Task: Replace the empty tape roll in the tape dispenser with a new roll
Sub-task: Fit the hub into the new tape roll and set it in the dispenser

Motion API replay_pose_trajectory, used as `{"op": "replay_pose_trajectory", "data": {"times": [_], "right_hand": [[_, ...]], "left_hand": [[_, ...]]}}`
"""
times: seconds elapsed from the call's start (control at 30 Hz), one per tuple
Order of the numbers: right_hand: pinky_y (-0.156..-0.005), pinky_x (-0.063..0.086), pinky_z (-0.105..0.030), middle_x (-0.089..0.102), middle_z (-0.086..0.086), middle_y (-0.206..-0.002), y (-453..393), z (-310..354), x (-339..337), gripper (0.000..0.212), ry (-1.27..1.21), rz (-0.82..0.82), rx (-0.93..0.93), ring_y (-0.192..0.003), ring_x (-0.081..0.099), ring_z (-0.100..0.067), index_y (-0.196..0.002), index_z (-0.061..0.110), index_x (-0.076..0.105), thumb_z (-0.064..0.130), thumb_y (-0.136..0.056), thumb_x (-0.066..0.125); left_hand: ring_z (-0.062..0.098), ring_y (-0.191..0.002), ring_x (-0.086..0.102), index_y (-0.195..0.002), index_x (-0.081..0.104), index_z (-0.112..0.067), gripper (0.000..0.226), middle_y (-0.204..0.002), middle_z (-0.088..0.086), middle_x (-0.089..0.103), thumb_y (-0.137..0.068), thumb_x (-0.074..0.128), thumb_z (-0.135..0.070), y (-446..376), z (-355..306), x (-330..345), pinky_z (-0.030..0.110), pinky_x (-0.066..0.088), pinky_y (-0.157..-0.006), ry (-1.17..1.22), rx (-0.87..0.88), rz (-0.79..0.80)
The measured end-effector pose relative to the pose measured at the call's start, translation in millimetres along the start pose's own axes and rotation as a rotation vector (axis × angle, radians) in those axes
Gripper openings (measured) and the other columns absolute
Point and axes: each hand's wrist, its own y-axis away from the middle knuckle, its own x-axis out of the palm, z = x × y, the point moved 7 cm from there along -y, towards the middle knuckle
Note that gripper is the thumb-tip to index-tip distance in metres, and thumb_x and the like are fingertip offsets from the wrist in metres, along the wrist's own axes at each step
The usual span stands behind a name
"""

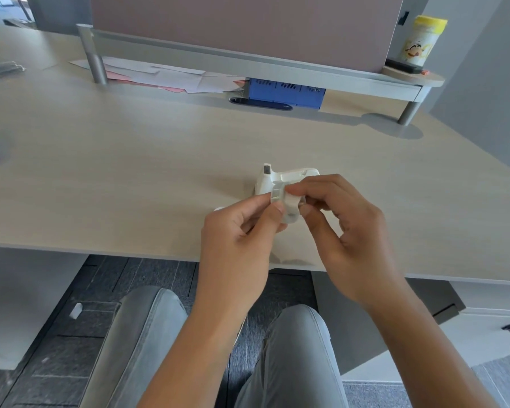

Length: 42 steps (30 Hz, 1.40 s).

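A white tape dispenser (280,175) rests on the light wooden desk (130,172), just beyond my hands. Above the desk's near edge I hold a small white tape roll (289,204) between both hands. My left hand (242,231) pinches the roll's ribbed left side with thumb and forefinger. From the right, my right hand (345,219) grips the same roll, fingertips on its top and thumb underneath. My fingers hide much of the roll. Something small and white (218,208) peeks out on the desk behind my left hand.
A raised shelf (248,66) runs along the back of the desk, with papers (171,78) and a blue box (286,94) under it. A yellow-lidded canister (423,39) stands on its right end. My knees are under the desk edge.
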Motion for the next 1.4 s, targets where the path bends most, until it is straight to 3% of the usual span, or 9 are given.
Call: {"op": "replay_pose_trajectory", "data": {"times": [0.13,0.23,0.37,0.57,0.7,0.87,1.07,1.23,1.4], "right_hand": [[-0.092,0.053,-0.020,0.076,0.007,-0.108,1,-4,-3,0.026,-0.238,-0.077,0.119,-0.099,0.072,-0.009,-0.114,0.017,0.072,-0.002,-0.098,0.067],[-0.091,0.056,-0.025,0.075,-0.006,-0.106,0,-2,-4,0.028,-0.349,-0.104,0.124,-0.094,0.071,-0.015,-0.111,0.017,0.075,-0.003,-0.092,0.074],[-0.089,0.058,-0.029,0.072,-0.003,-0.103,-2,-1,-5,0.028,-0.266,-0.097,0.096,-0.090,0.070,-0.014,-0.112,0.019,0.075,-0.001,-0.092,0.076],[-0.086,0.047,-0.013,0.068,-0.004,-0.105,-7,8,-6,0.025,0.014,-0.013,-0.048,-0.093,0.064,-0.006,-0.118,0.007,0.075,-0.002,-0.095,0.071],[-0.087,0.055,-0.024,0.068,-0.008,-0.107,-6,4,-9,0.028,-0.062,-0.018,-0.018,-0.093,0.068,-0.018,-0.121,0.006,0.076,-0.002,-0.094,0.074],[-0.087,0.055,-0.030,0.068,-0.003,-0.113,-2,-6,-8,0.031,-0.240,-0.058,0.141,-0.098,0.069,-0.015,-0.121,0.023,0.077,0.006,-0.096,0.072],[-0.076,0.049,-0.019,0.078,0.008,-0.097,3,-27,-1,0.030,-0.517,0.064,0.541,-0.078,0.061,-0.002,-0.108,0.022,0.082,0.034,-0.081,0.080],[-0.081,0.046,-0.032,0.079,0.002,-0.097,6,-34,2,0.021,-0.699,0.045,0.602,-0.087,0.065,-0.008,-0.100,0.018,0.083,0.019,-0.079,0.085],[-0.087,0.051,-0.032,0.082,-0.002,-0.096,6,-32,-3,0.024,-0.704,-0.016,0.549,-0.087,0.068,-0.013,-0.094,0.018,0.084,0.028,-0.072,0.087]], "left_hand": [[0.012,-0.089,0.080,-0.098,0.083,-0.027,0.019,-0.087,-0.008,0.084,-0.098,0.068,-0.015,0,-6,0,0.037,0.062,-0.092,-0.015,0.021,-0.031],[0.016,-0.089,0.080,-0.101,0.084,-0.024,0.019,-0.087,-0.003,0.085,-0.097,0.068,-0.014,1,-9,-1,0.044,0.061,-0.095,0.030,0.020,-0.036],[0.011,-0.086,0.079,-0.103,0.083,-0.015,0.017,-0.090,-0.001,0.085,-0.098,0.068,-0.012,0,-7,1,0.044,0.061,-0.097,0.064,-0.012,-0.008],[0.013,-0.084,0.079,-0.097,0.084,-0.015,0.017,-0.088,0.002,0.085,-0.097,0.068,-0.010,-1,-7,1,0.037,0.063,-0.093,0.047,-0.006,-0.006],[0.014,-0.085,0.079,-0.101,0.083,-0.014,0.017,-0.089,0.004,0.085,-0.098,0.066,-0.010,-2,-5,2,0.039,0.062,-0.094,0.047,-0.009,0.007],[0.010,-0.087,0.079,-0.100,0.082,-0.020,0.026,-0.093,-0.001,0.085,-0.101,0.060,-0.005,0,-4,3,0.021,0.059,-0.085,0.049,-0.032,0.005],[0.009,-0.086,0.078,-0.107,0.081,-0.017,0.021,-0.100,0.003,0.084,-0.097,0.063,-0.016,2,-4,3,0.051,0.060,-0.097,0.090,-0.061,0.024],[0.027,-0.089,0.078,-0.097,0.082,-0.020,0.013,-0.089,0.004,0.084,-0.084,0.082,-0.019,4,-6,3,0.054,0.059,-0.096,0.074,-0.059,0.004],[0.035,-0.089,0.077,-0.094,0.083,-0.021,0.015,-0.086,0.007,0.083,-0.080,0.082,-0.026,3,-8,4,0.057,0.060,-0.092,0.061,-0.020,0.003]]}}
